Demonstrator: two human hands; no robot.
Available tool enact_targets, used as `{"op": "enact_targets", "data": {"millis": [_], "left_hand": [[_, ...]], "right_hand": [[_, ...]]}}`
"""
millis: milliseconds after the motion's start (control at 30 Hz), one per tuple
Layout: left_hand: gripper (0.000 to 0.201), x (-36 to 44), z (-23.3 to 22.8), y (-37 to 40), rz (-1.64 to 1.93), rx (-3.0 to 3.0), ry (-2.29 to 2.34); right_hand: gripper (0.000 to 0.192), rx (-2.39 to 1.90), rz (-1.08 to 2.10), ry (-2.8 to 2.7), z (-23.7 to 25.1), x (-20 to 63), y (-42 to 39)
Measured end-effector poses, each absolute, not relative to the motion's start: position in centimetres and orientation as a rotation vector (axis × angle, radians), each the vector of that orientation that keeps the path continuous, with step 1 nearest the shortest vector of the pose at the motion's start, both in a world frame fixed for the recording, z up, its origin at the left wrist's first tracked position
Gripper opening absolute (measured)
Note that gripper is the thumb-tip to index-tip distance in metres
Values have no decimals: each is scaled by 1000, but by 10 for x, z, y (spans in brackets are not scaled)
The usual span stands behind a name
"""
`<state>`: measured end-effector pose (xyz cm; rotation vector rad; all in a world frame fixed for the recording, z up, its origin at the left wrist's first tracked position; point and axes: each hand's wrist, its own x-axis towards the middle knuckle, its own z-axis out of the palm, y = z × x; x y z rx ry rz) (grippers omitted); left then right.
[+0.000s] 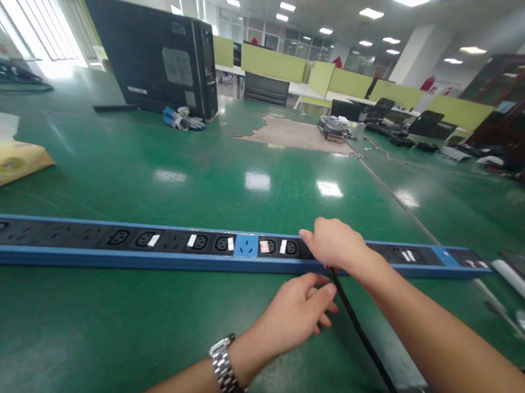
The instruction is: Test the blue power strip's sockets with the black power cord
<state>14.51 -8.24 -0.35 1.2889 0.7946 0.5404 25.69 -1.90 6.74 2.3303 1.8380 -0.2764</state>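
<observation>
Power strip point(142, 246), long and blue-edged, lying across the green counter point(114, 346) parallel to its near edge. Right hand point(335, 243) rests palm-down on the strip; whether its fingers grip anything cannot be told. A black cable point(360, 332) emerges beneath it and runs off the near edge. Left hand point(296, 311), with wristwatch point(225, 371), lies just before the strip, fingers loosely curled, narrow, touching the cable. A computer case point(154, 59) stands toward the far edge.

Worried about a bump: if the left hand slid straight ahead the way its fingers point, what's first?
Probably the black cable beside the left hand, then the blue power strip; depth is uncertain.
</observation>
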Motion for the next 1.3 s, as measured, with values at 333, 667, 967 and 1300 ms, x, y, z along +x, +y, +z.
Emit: {"op": "enact_targets", "data": {"millis": [333, 667, 967, 1300], "left_hand": [[35, 178, -4, -85, 715, 758, 723], [29, 175, -4, -80, 704, 727, 682], [26, 177, 15, -64, 699, 397, 769], [30, 201, 28, -67, 859, 277, 864]], "right_hand": [[51, 2277, -114, 1977, 60, 253, 4], [72, 2319, -222, 2126, 33, 245, 20], [76, 2574, -909, 2203, 22, 275, 24], [54, 2595, -9, 1869, 15, 297, 0]]}}
